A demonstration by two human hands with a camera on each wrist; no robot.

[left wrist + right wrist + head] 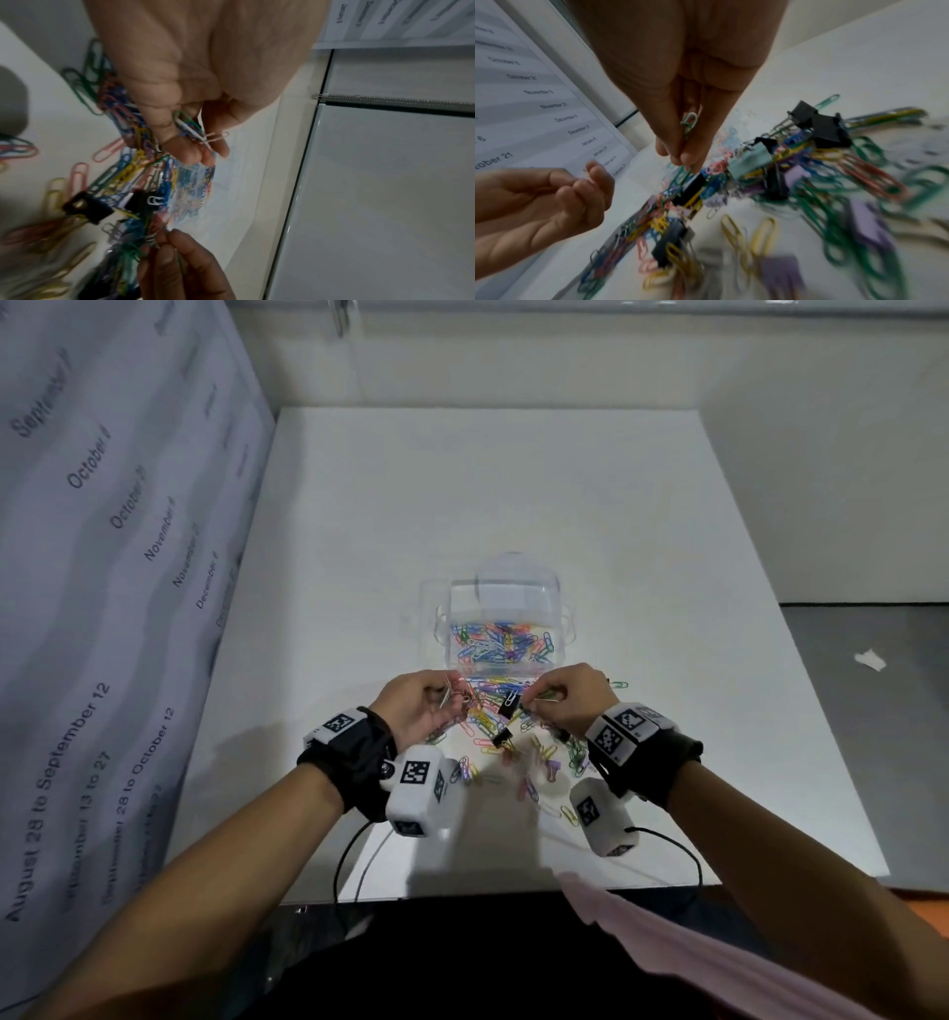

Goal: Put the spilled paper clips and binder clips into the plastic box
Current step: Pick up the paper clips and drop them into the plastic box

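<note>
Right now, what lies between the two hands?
In the head view, loose paper clips and a black binder clip lie between left hand and right hand.

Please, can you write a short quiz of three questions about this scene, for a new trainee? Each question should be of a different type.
1. True or false: the clear plastic box on the white table already contains coloured paper clips.
2. What does the left hand hold? A) a black binder clip B) a few thin wire paper clips C) nothing
3. Fill in: the black binder clips still lie in the spilled pile, on the ____ side of the box.

Key: 1 true; 2 B; 3 near (the person's side).
</note>
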